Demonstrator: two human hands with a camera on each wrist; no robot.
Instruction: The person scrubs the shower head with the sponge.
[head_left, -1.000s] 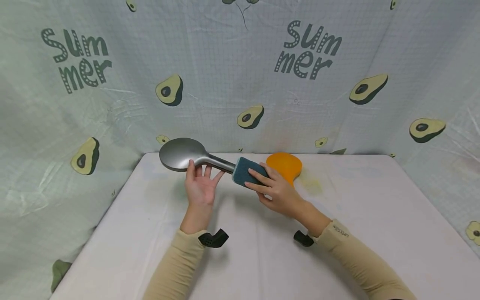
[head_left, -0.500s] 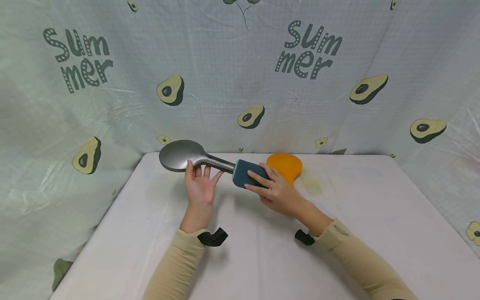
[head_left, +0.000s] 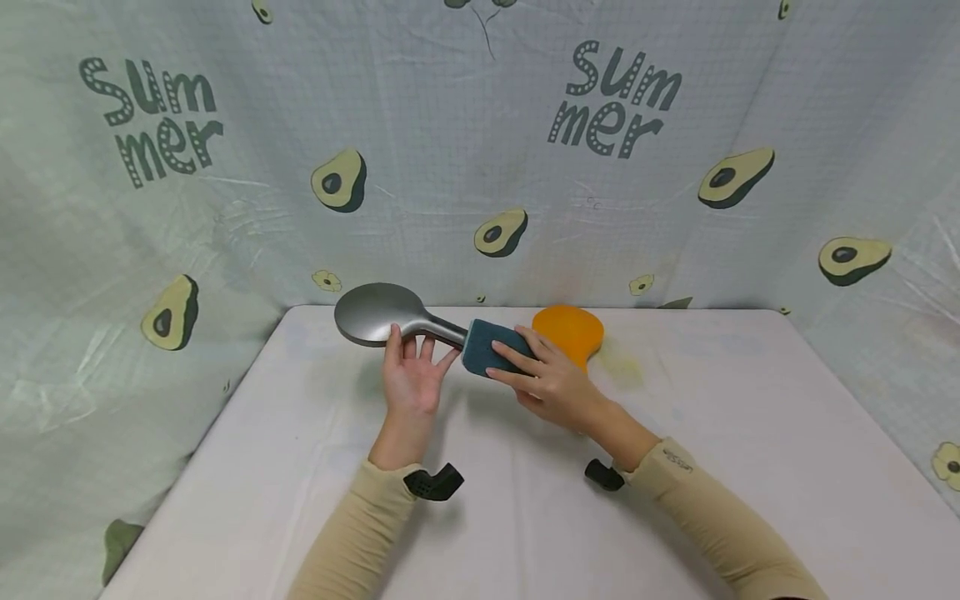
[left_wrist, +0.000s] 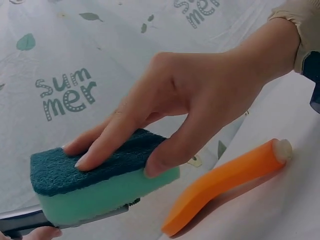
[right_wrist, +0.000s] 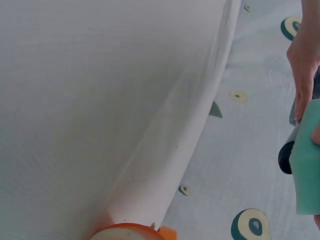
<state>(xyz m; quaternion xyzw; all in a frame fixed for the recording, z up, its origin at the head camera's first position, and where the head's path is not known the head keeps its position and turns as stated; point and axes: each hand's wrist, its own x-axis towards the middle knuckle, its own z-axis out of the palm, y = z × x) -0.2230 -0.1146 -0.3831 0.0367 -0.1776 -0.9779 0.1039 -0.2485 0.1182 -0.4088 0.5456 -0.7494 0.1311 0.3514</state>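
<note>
My left hand (head_left: 412, 392) holds a grey hand-held shower head (head_left: 378, 312) by its neck, thumb in front and the other fingers behind and below. The shower head is raised above the table, its round head to the left. My right hand (head_left: 558, 383) grips a sponge (head_left: 480, 346) against the handle's right part. In the left wrist view the sponge (left_wrist: 85, 197) has a dark scouring side on top and pale green foam lying on the handle (left_wrist: 22, 220). The black handle end (right_wrist: 286, 157) shows beside the foam in the right wrist view.
Behind my right hand, an orange object (head_left: 567, 329) with a rounded head and a handle lies on the white-covered table (head_left: 712, 433). Its orange handle (left_wrist: 225, 180) ends in a pale tip. A printed sheet (head_left: 450, 150) hangs behind and beside the table.
The shower head and my left hand have shifted slightly right. The sponge stays nearly in place, so less bare handle shows to its left. My right hand has barely moved.
</note>
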